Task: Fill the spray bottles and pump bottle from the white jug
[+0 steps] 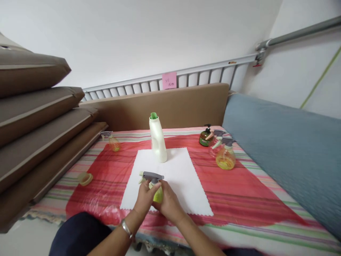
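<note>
While the left hand point(145, 195) and right hand point(169, 200) clasp a spray bottle point(158, 195), a white jug point(157, 138) (green-mouthed) stands farther away.

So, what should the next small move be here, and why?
Probably a gentle twist of the spray head with the left hand, to check it is tight: that hand is near the neck of the spray bottle, which holds yellow-green liquid, while the right hand cups its body.

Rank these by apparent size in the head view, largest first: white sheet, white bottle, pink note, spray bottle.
1. White sheet
2. White bottle
3. Pink note

Spray bottle: left unranked, being partly hidden and nearer the camera.
</note>
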{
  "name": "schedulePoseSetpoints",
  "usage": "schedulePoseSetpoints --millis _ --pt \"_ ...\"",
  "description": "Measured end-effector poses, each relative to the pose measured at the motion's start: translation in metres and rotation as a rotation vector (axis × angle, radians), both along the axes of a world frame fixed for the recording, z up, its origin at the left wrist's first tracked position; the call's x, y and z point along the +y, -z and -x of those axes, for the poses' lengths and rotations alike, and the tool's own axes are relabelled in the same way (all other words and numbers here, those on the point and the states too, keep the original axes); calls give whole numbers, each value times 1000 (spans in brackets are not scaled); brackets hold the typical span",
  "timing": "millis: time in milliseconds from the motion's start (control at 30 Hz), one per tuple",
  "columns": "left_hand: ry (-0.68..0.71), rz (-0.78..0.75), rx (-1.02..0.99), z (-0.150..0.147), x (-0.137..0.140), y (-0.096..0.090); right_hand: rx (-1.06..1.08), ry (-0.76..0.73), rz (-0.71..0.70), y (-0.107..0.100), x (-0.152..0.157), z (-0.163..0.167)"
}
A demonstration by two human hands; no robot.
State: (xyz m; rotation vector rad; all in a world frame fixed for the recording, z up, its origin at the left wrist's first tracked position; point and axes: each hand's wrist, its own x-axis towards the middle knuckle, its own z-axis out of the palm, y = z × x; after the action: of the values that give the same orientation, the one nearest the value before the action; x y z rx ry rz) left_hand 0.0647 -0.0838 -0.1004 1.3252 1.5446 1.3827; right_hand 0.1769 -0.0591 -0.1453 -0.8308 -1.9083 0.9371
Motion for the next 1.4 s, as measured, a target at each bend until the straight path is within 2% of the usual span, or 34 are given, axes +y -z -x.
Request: schedulePoseSetpoints --millis 100,267,367,467,633,800,900,1000,1100,1233,1400 --pt "-84 -54 26 -4 -3 1 44 -31 -20 -1 0 -1" --pt "59 -48 34 -5 -7 -3 32 -18 14 4 1 -1" --pt "-18 -66 56 -6 -5 -1 29 5 7 8 2 0" --pt "-92 -96 51 -8 -6 3 50 -32 -9 8 3 0" --pt "36 -28 -7 -4 -9 6 62 -29 50 7 2 -1" --pt "-160 -20 84 2 0 11 44 -3 91 12 5 1" --pt "-77 -79 104 6 4 13 32 -16 76 14 10 2" --pt "-15 -10 80 11 4 13 8 28 86 13 10 2" --pt "-82 44 100 12 5 12 4 52 74 11 8 3" --pt "-156 -56 156 4 5 8 36 12 38 9 7 2" --pt "0 -108 75 -3 -1 -4 65 15 52 11 7 -2"
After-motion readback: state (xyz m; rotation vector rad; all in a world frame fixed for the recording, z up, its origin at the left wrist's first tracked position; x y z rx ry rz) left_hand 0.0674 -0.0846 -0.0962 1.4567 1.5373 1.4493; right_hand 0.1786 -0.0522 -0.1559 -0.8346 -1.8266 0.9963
